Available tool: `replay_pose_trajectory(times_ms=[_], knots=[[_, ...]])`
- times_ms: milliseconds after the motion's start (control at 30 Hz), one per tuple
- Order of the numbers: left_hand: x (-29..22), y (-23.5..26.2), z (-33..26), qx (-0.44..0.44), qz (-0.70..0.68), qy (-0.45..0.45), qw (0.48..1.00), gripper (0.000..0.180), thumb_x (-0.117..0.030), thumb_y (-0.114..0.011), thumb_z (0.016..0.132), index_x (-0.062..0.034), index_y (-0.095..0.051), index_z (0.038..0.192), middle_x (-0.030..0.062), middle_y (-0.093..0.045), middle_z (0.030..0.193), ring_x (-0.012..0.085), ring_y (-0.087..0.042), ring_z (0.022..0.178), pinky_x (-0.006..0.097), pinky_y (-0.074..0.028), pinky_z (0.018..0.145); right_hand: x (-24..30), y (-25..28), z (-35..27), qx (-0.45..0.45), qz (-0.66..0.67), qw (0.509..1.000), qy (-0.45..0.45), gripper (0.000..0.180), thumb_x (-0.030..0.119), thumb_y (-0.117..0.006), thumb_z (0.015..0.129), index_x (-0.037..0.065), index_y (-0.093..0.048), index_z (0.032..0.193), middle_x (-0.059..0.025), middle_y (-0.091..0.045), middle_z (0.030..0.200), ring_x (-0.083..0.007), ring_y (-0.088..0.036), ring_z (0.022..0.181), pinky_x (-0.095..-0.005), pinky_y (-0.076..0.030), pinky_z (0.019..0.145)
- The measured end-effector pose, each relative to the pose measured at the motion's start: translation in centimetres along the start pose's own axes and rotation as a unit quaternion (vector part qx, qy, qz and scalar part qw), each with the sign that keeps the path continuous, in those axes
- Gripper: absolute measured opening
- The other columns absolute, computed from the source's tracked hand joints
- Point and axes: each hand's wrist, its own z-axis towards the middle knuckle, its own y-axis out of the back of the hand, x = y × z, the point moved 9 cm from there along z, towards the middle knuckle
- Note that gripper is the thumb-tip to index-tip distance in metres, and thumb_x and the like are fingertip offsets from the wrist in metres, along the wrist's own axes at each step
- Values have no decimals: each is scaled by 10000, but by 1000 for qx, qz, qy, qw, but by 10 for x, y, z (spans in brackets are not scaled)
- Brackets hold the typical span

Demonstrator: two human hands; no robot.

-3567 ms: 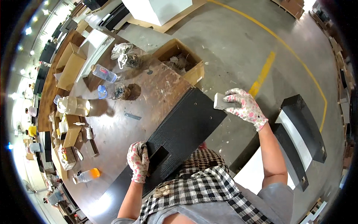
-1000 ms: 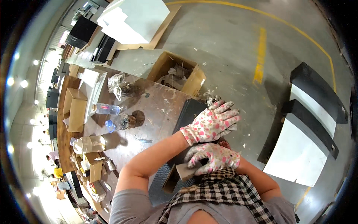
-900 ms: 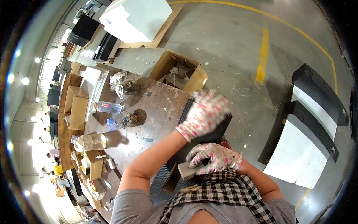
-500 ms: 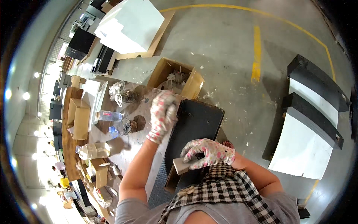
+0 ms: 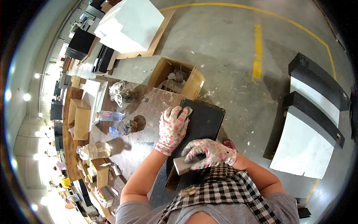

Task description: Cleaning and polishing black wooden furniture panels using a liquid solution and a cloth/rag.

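The gloved left hand (image 5: pixel 172 128) lies over the long left edge of the black panel (image 5: pixel 200 127), its fingers stretched toward twelve o'clock; we cannot tell whether it grips that edge or merely rests there. The gloved right hand (image 5: pixel 210 153), at about five o'clock, pinches a pale rectangular block (image 5: pixel 181 166), and we cannot make out whether the block's underside meets the panel. We find the panel just right of the dial's centre, at the corner of the brown worktable (image 5: pixel 156 99). As we judge it, the step in hand is steadying the panel with one hand while the other holds the block ready; any pass of the block would call for its face laid flat and the panel held firm. We count two hands, one block, and one panel with one small round hole (image 5: pixel 208 121) showing. Around these we count one open cardboard box of scraps (image 5: pixel 193 83) at twelve o'clock, two plastic bottles (image 5: pixel 112 116) toward nine, one cloudy plastic jug (image 5: pixel 97 150) near eight, and two curved black-and-white pieces (image 5: pixel 304 140) at three.
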Motion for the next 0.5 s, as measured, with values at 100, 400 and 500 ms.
replay_pose_trajectory(times_ms=[100, 400, 500], knots=[[-2, 6, 16, 0, 43, -15, 999, 369, -160, -629, 833, -113, -608, 1198, 129, -549, 1161, 333, -497, 1097, 454, -433, 896, 3, -3, 2, 7, -4, 1000, 12, 292, 201, -773, 765, 30, -693, 988, -125, -634, 1103, -265, -604, 1037, -369, -468, 908], [0, 2, 19, 47, 29, 3, 998, 279, -139, -594, 842, -132, -631, 1119, 105, -562, 1108, 322, -492, 1102, 443, -435, 855, 2, -3, 3, -1, -15, 1000, -8, 292, 202, -773, 760, 23, -697, 978, -121, -638, 1098, -262, -616, 1006, -356, -484, 877], [4, 4, 30, 1, 20, 17, 1000, 289, -130, -590, 838, -124, -638, 1123, 114, -557, 1106, 337, -492, 1083, 450, -431, 863, 7, -8, 3, 4, -17, 1000, 5, 277, 185, -769, 756, 20, -697, 965, -119, -639, 1093, -259, -617, 996, -354, -488, 869]])
